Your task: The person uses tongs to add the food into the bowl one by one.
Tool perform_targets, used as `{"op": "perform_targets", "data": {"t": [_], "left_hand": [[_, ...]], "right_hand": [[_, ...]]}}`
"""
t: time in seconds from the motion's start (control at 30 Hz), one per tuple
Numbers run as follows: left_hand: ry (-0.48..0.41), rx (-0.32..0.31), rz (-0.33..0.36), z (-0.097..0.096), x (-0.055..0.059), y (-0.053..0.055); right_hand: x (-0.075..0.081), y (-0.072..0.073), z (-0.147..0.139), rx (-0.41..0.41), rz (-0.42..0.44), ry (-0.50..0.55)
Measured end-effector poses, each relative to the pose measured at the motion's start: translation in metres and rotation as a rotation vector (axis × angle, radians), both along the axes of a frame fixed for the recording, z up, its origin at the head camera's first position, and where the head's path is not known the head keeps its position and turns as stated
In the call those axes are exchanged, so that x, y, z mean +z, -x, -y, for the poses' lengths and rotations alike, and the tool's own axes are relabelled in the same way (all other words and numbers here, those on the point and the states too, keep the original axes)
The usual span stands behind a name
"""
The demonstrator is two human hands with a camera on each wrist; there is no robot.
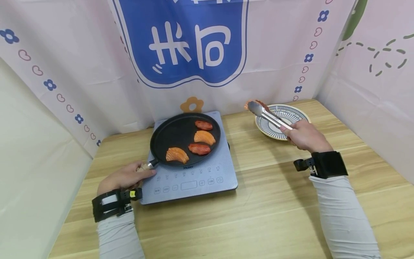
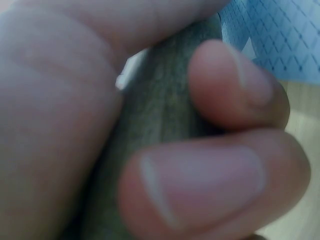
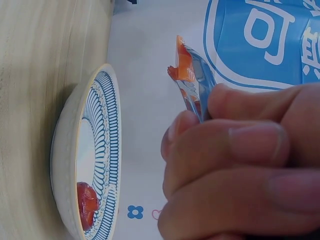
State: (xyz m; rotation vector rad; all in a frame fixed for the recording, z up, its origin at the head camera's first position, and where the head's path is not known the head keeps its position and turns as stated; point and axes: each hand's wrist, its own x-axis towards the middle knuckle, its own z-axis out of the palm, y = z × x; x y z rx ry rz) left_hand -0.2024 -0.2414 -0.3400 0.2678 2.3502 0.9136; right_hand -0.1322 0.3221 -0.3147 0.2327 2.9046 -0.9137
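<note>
My left hand holds the wooden handle of a round black frying pan. Inside the pan lie two orange salmon slices and two red marinated meat pieces. My right hand grips metal tongs, whose tips pinch an orange slice; something redder shows beside it, too small to tell. The tongs are over the left edge of a blue-patterned plate. A red meat piece lies in that plate in the right wrist view.
The pan sits on a pale blue-grey induction cooker with a touch panel along its front. Both stand on a wooden table. A printed cloth hangs right behind the table's back edge, and cloth walls close both sides.
</note>
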Motion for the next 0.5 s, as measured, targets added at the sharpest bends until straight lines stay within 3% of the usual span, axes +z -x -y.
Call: {"op": "perform_targets", "data": {"t": [0.5], "left_hand": [[-0.045,0.011,0.028,0.0002,0.0014,-0.0012]], "right_hand": [[0.0037,0.0001,0.01,0.042,-0.028,-0.042]]}}
